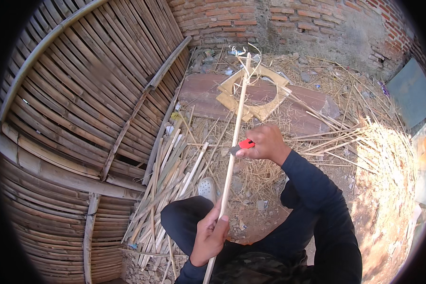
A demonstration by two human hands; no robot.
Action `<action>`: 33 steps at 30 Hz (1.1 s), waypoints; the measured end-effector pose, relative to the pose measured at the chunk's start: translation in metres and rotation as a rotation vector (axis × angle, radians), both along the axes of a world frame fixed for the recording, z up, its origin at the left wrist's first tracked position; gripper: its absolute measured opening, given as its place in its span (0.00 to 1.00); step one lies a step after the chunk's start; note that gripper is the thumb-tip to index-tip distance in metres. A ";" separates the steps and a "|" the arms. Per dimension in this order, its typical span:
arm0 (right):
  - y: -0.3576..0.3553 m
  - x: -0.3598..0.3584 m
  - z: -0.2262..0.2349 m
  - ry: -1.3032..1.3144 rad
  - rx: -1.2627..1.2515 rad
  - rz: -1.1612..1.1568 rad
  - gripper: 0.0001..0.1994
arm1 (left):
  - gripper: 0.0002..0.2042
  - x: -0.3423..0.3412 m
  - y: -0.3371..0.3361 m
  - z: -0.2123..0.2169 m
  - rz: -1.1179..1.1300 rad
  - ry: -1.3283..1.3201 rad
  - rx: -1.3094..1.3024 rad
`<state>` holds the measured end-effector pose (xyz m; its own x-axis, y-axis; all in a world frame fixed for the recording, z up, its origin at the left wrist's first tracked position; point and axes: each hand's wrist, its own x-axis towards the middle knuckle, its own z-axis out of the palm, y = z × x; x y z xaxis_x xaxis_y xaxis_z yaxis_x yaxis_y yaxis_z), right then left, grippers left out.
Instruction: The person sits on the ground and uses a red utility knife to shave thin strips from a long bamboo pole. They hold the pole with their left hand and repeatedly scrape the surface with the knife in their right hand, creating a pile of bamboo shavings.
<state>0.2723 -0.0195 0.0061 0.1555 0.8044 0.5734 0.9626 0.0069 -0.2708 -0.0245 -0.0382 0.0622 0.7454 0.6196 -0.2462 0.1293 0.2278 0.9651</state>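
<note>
While the left hand [208, 234] clamps the lower end of a long bamboo strip [234, 137], fingers wrapped shut around it near the knee, the right hand [266, 143] sits higher up, closed on a red-handled knife [243, 144] with the blade against the strip about midway. The strip runs from the lap up and away, far tip over a pale flat cut-out board [255, 92] lying on a brownish slab [203, 94]. Progress, as a judgement: shaving is well underway. Thin curls hang at the strip's far tip, and straw-like shavings cover the ground [326, 156], heaped at right. A stack of split bamboo slats [168, 184] lies left of the knee; can't tell which are finished. The section below the blade looks much like the rest, so how much is left on this piece isn't clear. A woven bamboo panel [80, 94] fills the left, brick wall [251, 19] behind. A pale shoe [206, 188] shows beside the strip.
</note>
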 end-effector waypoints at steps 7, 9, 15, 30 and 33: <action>0.006 0.096 -0.019 0.237 -0.124 -0.436 0.37 | 0.25 -0.016 -0.021 -0.012 -0.080 -0.008 -0.094; 0.007 0.063 -0.009 0.277 -0.129 -0.287 0.36 | 0.25 -0.019 -0.019 -0.016 -0.042 -0.031 -0.105; -0.015 -0.058 0.005 0.094 -0.060 0.188 0.31 | 0.25 -0.006 0.007 -0.008 0.062 -0.194 -0.346; 0.010 0.047 -0.008 0.241 -0.151 -0.262 0.36 | 0.24 -0.011 -0.009 -0.006 -0.049 -0.184 -0.382; 0.007 0.021 -0.002 0.234 -0.097 -0.194 0.35 | 0.26 -0.012 -0.007 -0.004 0.002 -0.137 -0.374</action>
